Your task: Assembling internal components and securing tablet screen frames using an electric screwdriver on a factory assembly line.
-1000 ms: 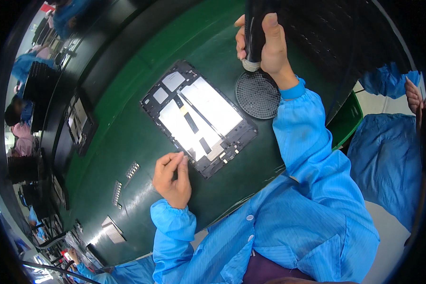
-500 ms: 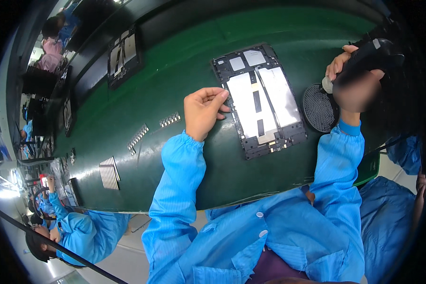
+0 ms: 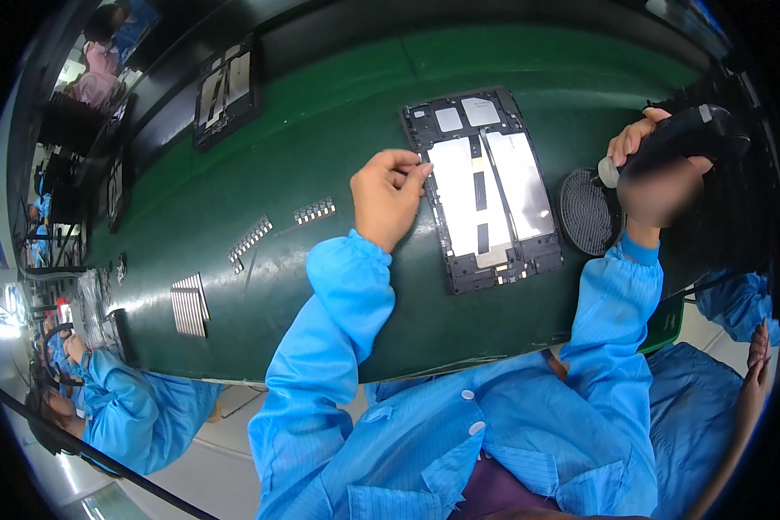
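Fingers pinched together, the left hand met the tablet, its catch unclear; the right hand wrapped a black tool, likely for steadiness.

Opened black tablet, large silver panels and dark strips showing, lying flat on a green table, black handheld tool with a pale blunt end, held sideways to the tablet's right.

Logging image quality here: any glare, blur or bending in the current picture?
All in the head view: strong glare whitens the silver panels; blur smears part of the right hand, while the left hand looks clearer; the green table appears bent along its front edge.
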A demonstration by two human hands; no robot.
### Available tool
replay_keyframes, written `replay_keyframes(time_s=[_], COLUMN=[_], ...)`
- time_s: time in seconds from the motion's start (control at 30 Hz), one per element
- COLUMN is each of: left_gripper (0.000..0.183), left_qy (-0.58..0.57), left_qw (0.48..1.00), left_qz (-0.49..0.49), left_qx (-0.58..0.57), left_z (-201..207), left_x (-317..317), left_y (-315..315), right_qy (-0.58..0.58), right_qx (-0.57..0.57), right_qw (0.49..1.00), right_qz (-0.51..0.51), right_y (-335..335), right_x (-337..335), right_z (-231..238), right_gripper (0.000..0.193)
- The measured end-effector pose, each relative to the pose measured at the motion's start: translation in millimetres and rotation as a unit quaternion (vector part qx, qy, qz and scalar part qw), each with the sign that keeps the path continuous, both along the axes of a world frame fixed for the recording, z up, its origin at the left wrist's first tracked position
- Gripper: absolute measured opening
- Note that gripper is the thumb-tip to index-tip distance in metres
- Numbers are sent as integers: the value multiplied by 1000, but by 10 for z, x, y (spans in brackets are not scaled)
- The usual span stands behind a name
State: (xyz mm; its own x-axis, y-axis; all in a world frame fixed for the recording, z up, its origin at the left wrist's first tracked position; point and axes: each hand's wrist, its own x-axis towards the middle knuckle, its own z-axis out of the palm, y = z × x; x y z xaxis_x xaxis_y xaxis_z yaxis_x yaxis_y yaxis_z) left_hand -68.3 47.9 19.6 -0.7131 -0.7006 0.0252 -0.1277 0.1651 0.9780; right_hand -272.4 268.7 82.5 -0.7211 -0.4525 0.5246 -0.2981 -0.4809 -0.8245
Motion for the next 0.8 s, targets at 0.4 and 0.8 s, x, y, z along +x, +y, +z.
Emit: replay_keyframes(time_s=[0.4,0.8], left_gripper=[25,25], left_qy=[-58,-9], left_qw=[918,912], left_qz=[-32,-11], left_qx=[-392,-410], left_z=[79,34], left_x=[211,209], left_y=[156,135], right_qy=[-13,-32], right_qx=[10,59], right_qw=[977,979], right_qz=[214,195], right_y=[-1047,-1878], right_x=[532,791], right_z=[345,72], right_gripper=[91,78])
